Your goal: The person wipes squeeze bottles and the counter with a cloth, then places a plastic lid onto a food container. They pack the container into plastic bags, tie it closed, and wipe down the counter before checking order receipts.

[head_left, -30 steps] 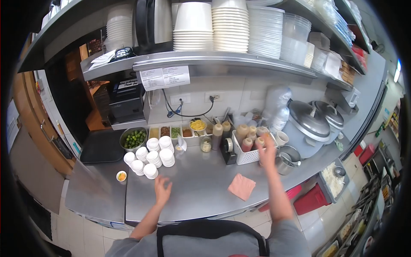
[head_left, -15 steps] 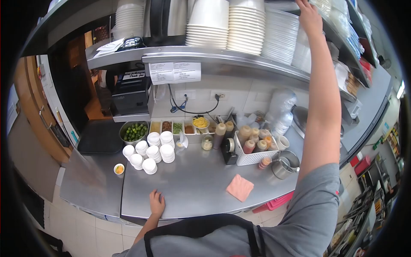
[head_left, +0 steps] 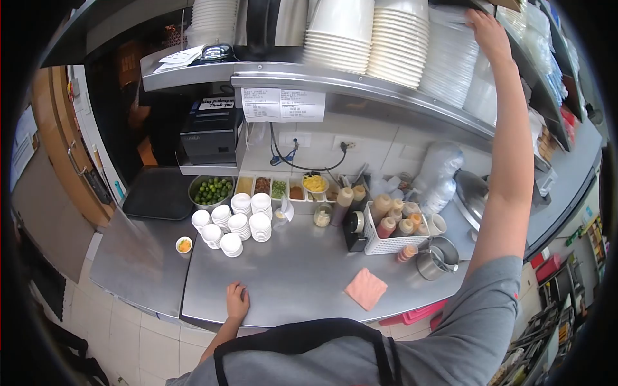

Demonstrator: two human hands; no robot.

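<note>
My right hand is raised to the upper shelf, its fingers at the top of a stack of clear plastic lids; whether they grip a lid is too small to tell. Low on the steel counter, my left hand rests near the front edge with its fingers loosely curled, and what lies under them is hidden. Beyond it stand several stacks of small white cups. A pink cloth lies to the right, in front of a white basket of sauce bottles.
Stacks of white tubs stand on the steel shelf. At the back are a bowl of green limes and topping containers. A metal pot sits at the right, a black tray at the left.
My right hand has gone from beside the sauce basket up to the shelf. My left hand has come down onto the counter, nearer its front edge. The camera view has shifted.
</note>
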